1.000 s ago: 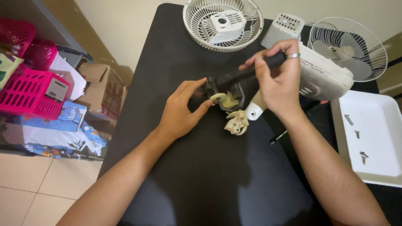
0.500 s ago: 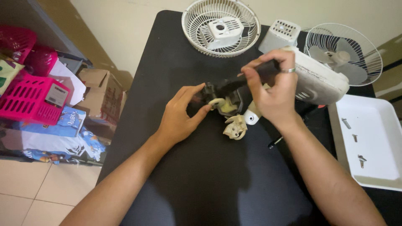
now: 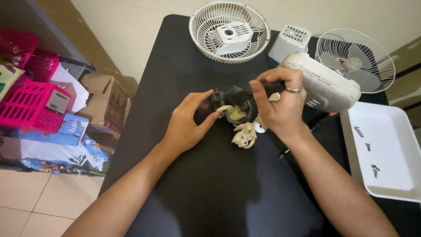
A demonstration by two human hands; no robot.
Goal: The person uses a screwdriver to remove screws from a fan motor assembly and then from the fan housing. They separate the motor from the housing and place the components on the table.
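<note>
Fan largely dismantled: rear grille (image 3: pixel 229 30) lies at the far side of the black table (image 3: pixel 206 193), front grille with blade (image 3: pixel 354 59) far right, screws (image 3: pixel 368 147) in the white tray (image 3: pixel 390 184). The motor assembly (image 3: pixel 234 107), table centre, appears not yet stripped. Left hand (image 3: pixel 188 120) steadies it, fingers loosely curled, partly open. Right hand (image 3: pixel 280 105) is closed round a dark tool handle (image 3: pixel 274 87).

The scene is seen from a single head-worn camera, tilted steeply down and forward over the black tabletop (image 3: pixel 184 184). The hands are viewed close, centre frame; the floor is caught at left.
</note>
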